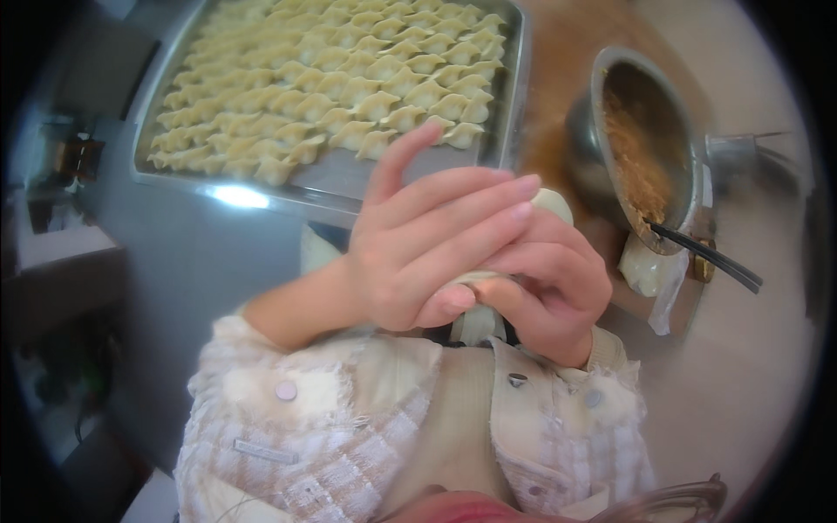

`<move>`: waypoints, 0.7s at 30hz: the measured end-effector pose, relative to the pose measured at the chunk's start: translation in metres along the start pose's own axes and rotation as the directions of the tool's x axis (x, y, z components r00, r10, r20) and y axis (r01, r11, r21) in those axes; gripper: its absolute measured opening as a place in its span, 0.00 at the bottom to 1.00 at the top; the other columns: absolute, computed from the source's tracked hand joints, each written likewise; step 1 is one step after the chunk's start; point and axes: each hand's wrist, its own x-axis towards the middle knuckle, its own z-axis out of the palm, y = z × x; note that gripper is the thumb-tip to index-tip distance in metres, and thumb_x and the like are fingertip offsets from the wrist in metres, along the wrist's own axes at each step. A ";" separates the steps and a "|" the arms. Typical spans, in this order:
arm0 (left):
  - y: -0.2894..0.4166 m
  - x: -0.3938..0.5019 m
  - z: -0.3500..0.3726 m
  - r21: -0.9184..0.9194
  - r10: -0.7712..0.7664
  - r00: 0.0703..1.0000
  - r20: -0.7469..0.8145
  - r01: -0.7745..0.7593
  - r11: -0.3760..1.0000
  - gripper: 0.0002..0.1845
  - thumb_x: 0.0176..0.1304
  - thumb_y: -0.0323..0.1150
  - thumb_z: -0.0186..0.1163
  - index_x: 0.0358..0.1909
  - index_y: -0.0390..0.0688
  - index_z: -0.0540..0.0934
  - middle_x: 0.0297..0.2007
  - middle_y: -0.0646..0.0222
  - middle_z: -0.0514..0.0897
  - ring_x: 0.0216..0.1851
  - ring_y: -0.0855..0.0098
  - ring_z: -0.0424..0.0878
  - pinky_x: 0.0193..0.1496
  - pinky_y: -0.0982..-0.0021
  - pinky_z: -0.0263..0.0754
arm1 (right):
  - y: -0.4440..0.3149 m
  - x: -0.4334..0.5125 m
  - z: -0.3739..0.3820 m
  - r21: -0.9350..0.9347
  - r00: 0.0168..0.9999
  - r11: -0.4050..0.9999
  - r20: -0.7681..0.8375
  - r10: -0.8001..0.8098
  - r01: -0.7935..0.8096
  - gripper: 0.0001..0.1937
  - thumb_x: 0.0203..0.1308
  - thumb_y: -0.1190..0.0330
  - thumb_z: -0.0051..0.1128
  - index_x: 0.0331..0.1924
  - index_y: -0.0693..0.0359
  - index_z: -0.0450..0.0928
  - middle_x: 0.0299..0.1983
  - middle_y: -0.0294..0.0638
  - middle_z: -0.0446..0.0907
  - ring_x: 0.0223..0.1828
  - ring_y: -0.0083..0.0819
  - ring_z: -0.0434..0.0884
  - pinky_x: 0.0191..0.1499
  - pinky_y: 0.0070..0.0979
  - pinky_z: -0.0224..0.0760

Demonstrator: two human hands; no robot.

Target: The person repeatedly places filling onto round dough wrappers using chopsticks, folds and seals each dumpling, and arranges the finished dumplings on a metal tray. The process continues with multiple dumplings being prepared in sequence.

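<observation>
My left hand (418, 252) lies across my right hand (559, 281), and the two press together in front of my chest. Pale dough (554, 204) is held between them. One rounded edge of it sticks out past the right hand's fingers, and another bit shows between the thumbs. Most of the dough is hidden, so its full shape cannot be made out. The left index finger points up and away from the other fingers. Beyond my hands, a metal tray (314, 197) carries rows of many pleated raw dumplings (340, 85).
A steel bowl (598, 98) tilts at the right, holding brownish minced filling (631, 160). Black chopsticks (713, 255) rest over its rim. Below it is a clear plastic bag (644, 268) with something pale inside. A wooden surface (556, 39) lies between tray and bowl.
</observation>
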 end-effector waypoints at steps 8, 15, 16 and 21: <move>0.029 0.000 -0.004 -0.824 -0.626 0.678 0.385 0.558 0.099 0.26 0.79 0.40 0.36 0.48 0.31 0.81 0.36 0.64 0.85 0.30 0.76 0.78 0.36 0.74 0.73 | 0.001 0.008 0.008 0.196 0.963 0.946 -0.018 0.268 -0.259 0.24 0.58 0.67 0.62 0.57 0.66 0.69 0.56 0.46 0.70 0.54 0.33 0.72 0.48 0.26 0.70; 0.040 -0.004 0.009 -0.828 -0.639 0.571 0.516 0.523 -0.202 0.24 0.78 0.38 0.35 0.47 0.33 0.81 0.41 0.62 0.84 0.23 0.77 0.76 0.26 0.77 0.70 | 0.014 0.006 0.031 0.724 0.809 0.439 0.283 0.515 -0.532 0.25 0.69 0.67 0.50 0.66 0.66 0.58 0.61 0.49 0.69 0.61 0.36 0.72 0.57 0.28 0.72; 0.040 -0.003 0.011 -0.817 -0.628 0.568 0.532 0.541 -0.202 0.24 0.78 0.37 0.35 0.47 0.33 0.81 0.42 0.62 0.84 0.22 0.77 0.76 0.25 0.77 0.70 | 0.016 0.007 0.031 0.760 0.833 0.408 0.308 0.459 -0.506 0.25 0.70 0.66 0.49 0.66 0.66 0.58 0.62 0.50 0.69 0.62 0.35 0.71 0.56 0.27 0.73; 0.039 0.003 0.012 -0.783 -0.557 0.615 0.557 0.613 -0.106 0.24 0.77 0.36 0.34 0.45 0.32 0.80 0.45 0.60 0.82 0.24 0.75 0.77 0.27 0.77 0.71 | 0.023 0.010 0.018 0.672 0.843 0.511 0.446 0.300 -0.537 0.21 0.72 0.60 0.42 0.58 0.69 0.70 0.57 0.52 0.76 0.48 0.33 0.82 0.47 0.28 0.79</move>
